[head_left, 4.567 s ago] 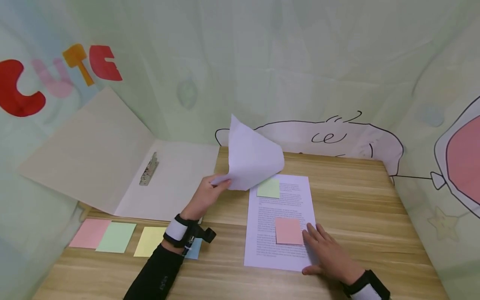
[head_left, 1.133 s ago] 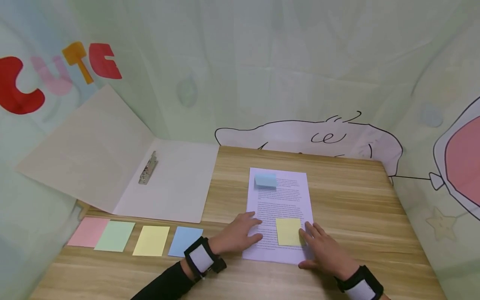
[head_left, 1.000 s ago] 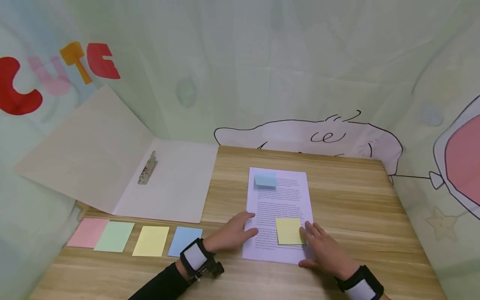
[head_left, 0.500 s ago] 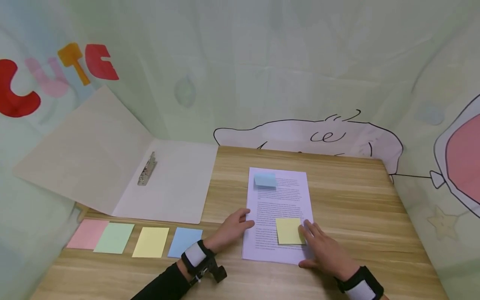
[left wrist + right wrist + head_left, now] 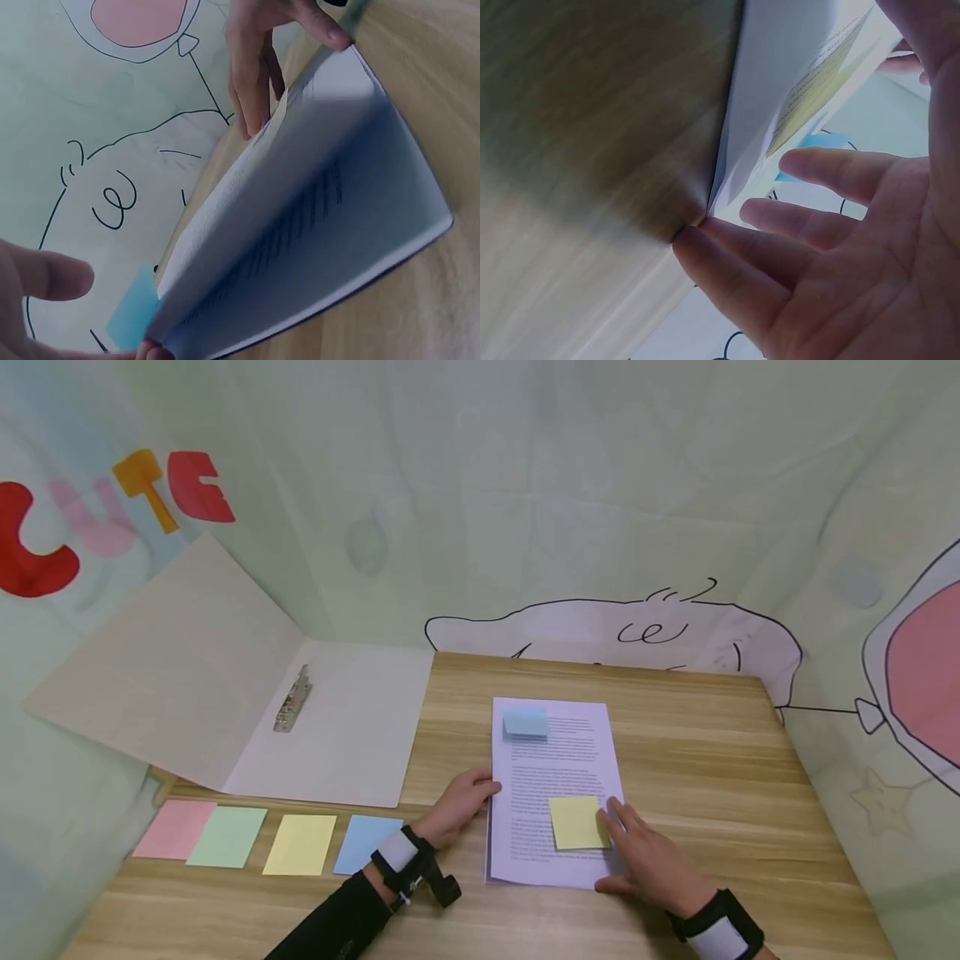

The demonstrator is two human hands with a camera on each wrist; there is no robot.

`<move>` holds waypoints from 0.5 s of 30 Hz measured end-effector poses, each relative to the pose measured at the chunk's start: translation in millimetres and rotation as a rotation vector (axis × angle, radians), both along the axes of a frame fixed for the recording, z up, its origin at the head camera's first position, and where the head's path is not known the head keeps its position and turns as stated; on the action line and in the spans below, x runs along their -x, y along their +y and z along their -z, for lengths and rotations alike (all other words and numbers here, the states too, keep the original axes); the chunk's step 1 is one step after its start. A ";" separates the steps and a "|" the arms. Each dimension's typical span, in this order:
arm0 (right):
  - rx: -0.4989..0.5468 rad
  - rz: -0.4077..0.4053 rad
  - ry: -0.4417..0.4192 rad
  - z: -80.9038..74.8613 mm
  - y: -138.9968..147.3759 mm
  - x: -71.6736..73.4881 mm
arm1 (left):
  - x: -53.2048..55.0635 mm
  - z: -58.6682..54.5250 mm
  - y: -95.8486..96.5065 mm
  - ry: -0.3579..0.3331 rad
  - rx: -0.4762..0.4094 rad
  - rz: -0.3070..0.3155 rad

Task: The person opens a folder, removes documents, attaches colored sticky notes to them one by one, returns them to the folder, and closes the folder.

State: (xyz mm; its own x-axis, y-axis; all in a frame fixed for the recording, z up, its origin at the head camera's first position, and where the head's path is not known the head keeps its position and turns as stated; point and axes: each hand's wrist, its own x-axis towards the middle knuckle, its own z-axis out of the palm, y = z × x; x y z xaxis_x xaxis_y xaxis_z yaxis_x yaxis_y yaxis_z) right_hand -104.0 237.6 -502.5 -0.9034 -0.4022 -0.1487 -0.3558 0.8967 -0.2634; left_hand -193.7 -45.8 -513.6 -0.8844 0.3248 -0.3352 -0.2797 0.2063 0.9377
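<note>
A stack of printed sheets [image 5: 555,752] lies in the middle of the wooden table. A folded-up blue sticky note [image 5: 526,724] is near its upper left corner, and a yellow sticky note [image 5: 579,823] sits lower right. My left hand [image 5: 459,803] touches the stack's left edge. In the left wrist view the top sheet [image 5: 270,172] bends up there at a fingertip [image 5: 154,349], while the thumb stays apart; printed text shows on the page beneath. My right hand [image 5: 648,860], fingers extended, rests along the right edge beside the yellow note, its fingertips [image 5: 697,251] near the table.
An open folder [image 5: 360,727] with a metal clip [image 5: 293,700] stands at the left, its cover tilted up against the backdrop. Pink [image 5: 176,828], green [image 5: 227,836], yellow [image 5: 300,844] and blue [image 5: 366,842] sticky notes line the table [image 5: 697,735] in front of it.
A page carrying blue and yellow notes now covers the one with green and pink notes. My left hand has moved forward along the left edge, lifting it slightly. The right hand has barely moved.
</note>
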 end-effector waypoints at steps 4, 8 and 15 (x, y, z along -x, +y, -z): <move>-0.002 -0.001 0.003 0.9 0.3 0.2 | 1.5 5.3 1.6 0.148 0.042 0.034; -0.008 0.006 0.000 0.7 0.2 0.8 | 1.0 6.4 4.7 0.250 0.080 0.048; -0.004 0.009 -0.008 -0.7 -1.1 0.1 | -4.8 -3.3 12.2 0.238 0.065 0.036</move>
State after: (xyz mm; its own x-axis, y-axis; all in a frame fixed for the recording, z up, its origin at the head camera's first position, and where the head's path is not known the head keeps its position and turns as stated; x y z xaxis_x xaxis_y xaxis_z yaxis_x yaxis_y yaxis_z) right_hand -104.1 236.4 -501.8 -0.9058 -0.3934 -0.1574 -0.3457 0.9010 -0.2623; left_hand -189.0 -33.7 -510.3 -0.9291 0.3422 -0.1404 -0.0443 0.2740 0.9607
